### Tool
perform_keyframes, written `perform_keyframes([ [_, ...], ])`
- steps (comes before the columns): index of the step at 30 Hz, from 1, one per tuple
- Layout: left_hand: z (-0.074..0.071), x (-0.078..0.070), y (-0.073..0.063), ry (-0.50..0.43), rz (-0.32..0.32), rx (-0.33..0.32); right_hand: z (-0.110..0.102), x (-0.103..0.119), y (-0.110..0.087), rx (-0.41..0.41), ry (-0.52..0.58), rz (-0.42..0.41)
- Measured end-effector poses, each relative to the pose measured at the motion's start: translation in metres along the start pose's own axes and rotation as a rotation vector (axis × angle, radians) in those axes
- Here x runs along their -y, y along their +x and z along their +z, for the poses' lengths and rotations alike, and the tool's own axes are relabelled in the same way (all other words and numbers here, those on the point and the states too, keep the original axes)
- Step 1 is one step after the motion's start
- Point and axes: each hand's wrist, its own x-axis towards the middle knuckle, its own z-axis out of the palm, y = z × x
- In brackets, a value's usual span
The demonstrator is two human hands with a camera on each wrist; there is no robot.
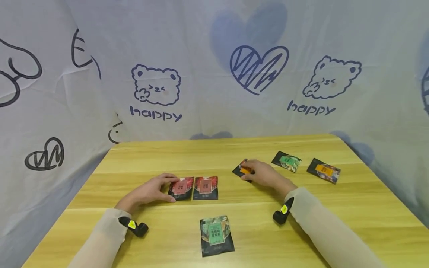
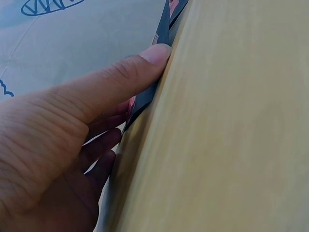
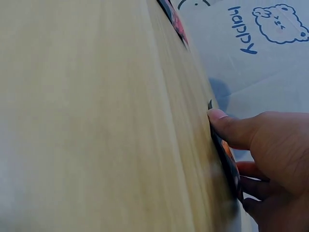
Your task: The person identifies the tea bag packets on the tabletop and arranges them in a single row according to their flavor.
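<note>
My left hand (image 1: 149,190) holds a black sachet with red artwork (image 1: 185,188) by its left part, thumb at the near edge and fingers at the far edge. The left wrist view shows the thumb (image 2: 145,60) along the sachet's dark edge. Right beside it lies a second red sachet (image 1: 206,188), flat on the table. My right hand (image 1: 264,175) grips a black sachet with an orange label (image 1: 246,170) between thumb and fingers, covering part of it. In the right wrist view this sachet (image 3: 223,157) is seen edge-on, close to the tabletop.
A green-labelled sachet (image 1: 217,235) lies at the front of the wooden table (image 1: 161,238). Another green one (image 1: 286,160) and an orange one (image 1: 324,171) lie at the back right. A white printed cloth (image 1: 201,74) hangs behind the table.
</note>
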Motion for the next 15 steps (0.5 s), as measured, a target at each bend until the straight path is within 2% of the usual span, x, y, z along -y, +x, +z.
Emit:
perform_keyframes([
  [4,0.0017,0.0028,-0.0018,-0.010,-0.013,0.000,0.0021,0.0033,-0.0014,0.021,-0.004,-0.015],
  [15,0.0002,-0.0008,0.0005,-0.015,0.002,0.003,0.0060,0.0099,-0.0081,-0.019,0.020,-0.048],
])
